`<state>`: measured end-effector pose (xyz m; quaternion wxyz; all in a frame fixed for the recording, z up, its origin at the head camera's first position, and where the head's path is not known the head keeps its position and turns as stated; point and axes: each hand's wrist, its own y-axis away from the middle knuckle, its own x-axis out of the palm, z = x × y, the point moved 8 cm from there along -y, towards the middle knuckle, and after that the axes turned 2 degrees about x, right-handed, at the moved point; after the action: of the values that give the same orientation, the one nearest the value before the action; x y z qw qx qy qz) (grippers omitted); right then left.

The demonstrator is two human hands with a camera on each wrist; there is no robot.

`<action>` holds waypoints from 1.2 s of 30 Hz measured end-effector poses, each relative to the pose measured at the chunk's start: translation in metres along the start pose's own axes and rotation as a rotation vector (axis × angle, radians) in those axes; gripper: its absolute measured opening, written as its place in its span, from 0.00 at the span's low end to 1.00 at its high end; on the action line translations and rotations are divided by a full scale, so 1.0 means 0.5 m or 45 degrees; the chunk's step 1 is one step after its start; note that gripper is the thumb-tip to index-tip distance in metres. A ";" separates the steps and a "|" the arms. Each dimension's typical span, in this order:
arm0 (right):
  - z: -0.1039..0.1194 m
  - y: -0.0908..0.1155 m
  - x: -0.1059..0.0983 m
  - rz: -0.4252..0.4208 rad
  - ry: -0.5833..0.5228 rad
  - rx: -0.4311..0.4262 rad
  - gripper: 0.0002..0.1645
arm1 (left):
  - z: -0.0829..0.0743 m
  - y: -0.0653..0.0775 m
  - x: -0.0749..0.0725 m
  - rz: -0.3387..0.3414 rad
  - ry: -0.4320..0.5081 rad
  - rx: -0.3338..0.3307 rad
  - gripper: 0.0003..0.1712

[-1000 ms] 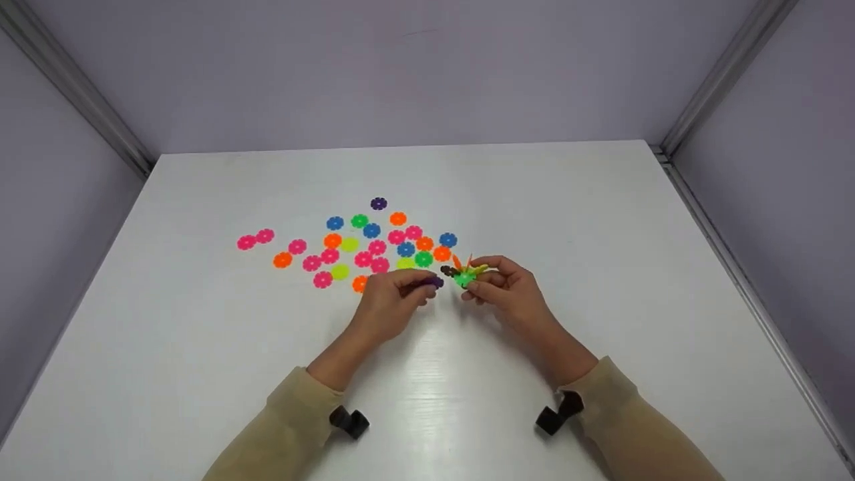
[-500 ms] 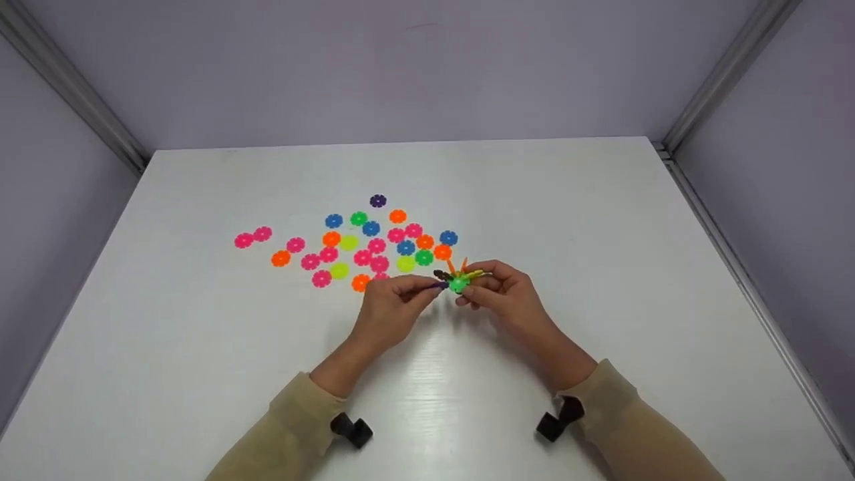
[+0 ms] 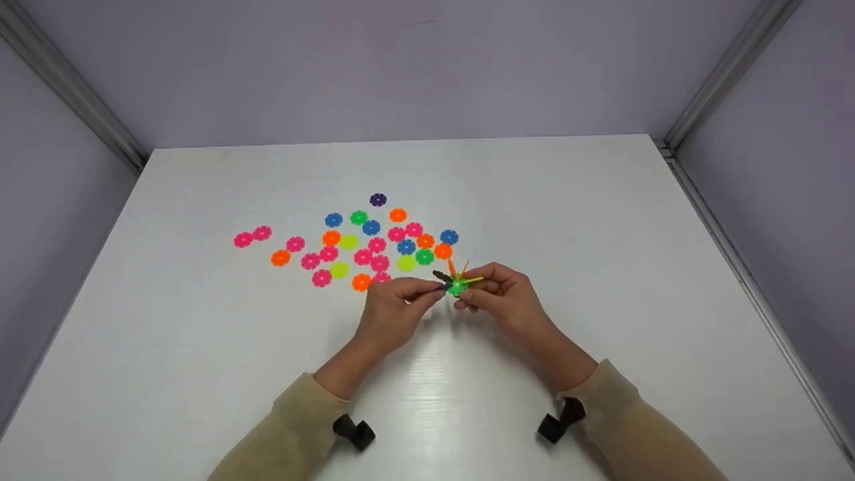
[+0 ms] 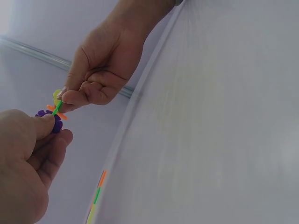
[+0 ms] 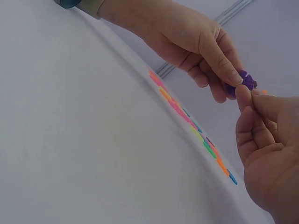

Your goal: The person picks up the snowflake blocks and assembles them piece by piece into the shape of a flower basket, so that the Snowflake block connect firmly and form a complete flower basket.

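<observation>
Between thumb and fingers my left hand (image 3: 394, 310) pinches a purple notched disc (image 5: 247, 80), held against the left edge of a green notched disc (image 3: 457, 288). My right hand (image 3: 504, 294) pinches that green disc from the right. Orange discs (image 3: 451, 268), a yellow disc (image 3: 474, 280) and a dark brown disc (image 3: 441, 275) stick out of the green disc's rim like spokes. In the left wrist view the purple disc (image 4: 57, 122) stands crosswise to the green one. Fingertips partly hide where the two meet.
Loose notched discs in pink, orange, blue, green, yellow and purple lie flat on the white table (image 3: 601, 220), left of and beyond the hands. The nearest include a yellow disc (image 3: 406, 263) and an orange disc (image 3: 362, 282). Grey walls (image 3: 401, 73) enclose the back and sides.
My left hand has moved slightly right, bringing the purple disc from apart to against the green one. My right hand has shifted a little left and down with the joined discs.
</observation>
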<state>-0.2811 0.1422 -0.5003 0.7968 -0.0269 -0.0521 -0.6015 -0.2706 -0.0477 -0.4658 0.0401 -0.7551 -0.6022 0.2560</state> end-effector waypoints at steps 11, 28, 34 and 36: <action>-0.005 -0.002 0.001 0.012 -0.050 0.019 0.15 | 0.006 -0.003 0.000 0.013 0.013 0.002 0.10; 0.009 -0.011 -0.017 0.168 0.201 -0.059 0.35 | 0.010 -0.011 -0.002 0.138 0.031 0.044 0.11; 0.012 -0.005 -0.002 0.218 0.217 -0.072 0.29 | 0.012 -0.010 0.005 0.188 0.021 0.020 0.11; 0.013 -0.006 -0.001 0.228 0.224 -0.068 0.35 | 0.014 -0.010 0.008 0.199 0.019 0.005 0.10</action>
<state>-0.2844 0.1425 -0.4939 0.8478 0.0003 0.0367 -0.5290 -0.2774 -0.0447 -0.4714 0.0259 -0.8016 -0.5405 0.2541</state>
